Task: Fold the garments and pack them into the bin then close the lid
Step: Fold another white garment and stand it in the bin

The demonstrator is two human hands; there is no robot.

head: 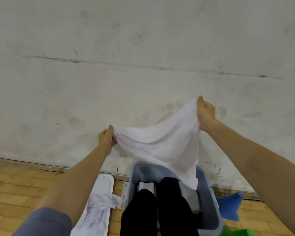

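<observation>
The white cloth (162, 143) hangs stretched between my hands above the grey bin (209, 198), its long axis sloping: my right hand (205, 113) pinches the higher corner, my left hand (107, 138) the lower.

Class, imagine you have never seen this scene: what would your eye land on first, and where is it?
First, the white towel stretched in mid-air at centre, pinched by the left hand and the higher right hand. Below it stands the open grey bin holding black garments. Left of the bin, a crumpled white garment lies on the white lid on the floor.
</observation>
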